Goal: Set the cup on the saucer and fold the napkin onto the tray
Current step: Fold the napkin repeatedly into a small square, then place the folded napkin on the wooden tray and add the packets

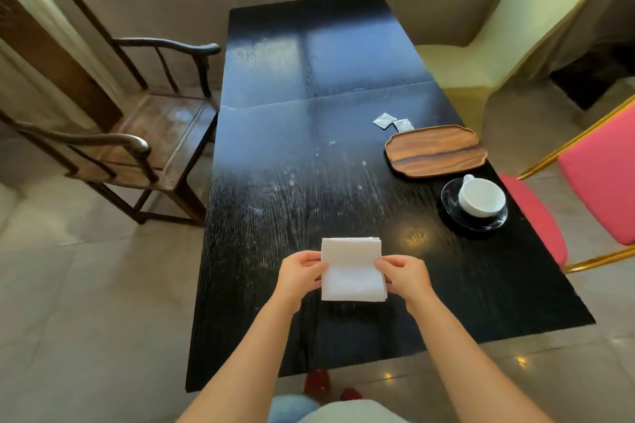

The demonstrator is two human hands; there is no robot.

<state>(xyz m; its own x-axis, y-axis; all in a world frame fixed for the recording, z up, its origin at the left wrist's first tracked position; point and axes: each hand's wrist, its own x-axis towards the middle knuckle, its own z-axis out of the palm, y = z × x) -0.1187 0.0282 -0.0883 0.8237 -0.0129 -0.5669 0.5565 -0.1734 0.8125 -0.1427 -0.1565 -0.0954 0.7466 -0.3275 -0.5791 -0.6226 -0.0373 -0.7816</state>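
Observation:
A white folded napkin (351, 269) lies over the near part of the black table (309, 182). My left hand (299, 273) pinches its left edge and my right hand (402, 273) pinches its right edge. The white cup (481, 197) stands on the black saucer (450, 213) at the table's right side. Just beyond it lies the oval wooden tray (434, 151), with nothing on it.
Two small silver packets (393, 122) lie behind the tray. A dark wooden armchair (137, 134) stands left of the table. At the right are a pink chair (584, 182) with gold legs and a cream-covered chair (498, 38).

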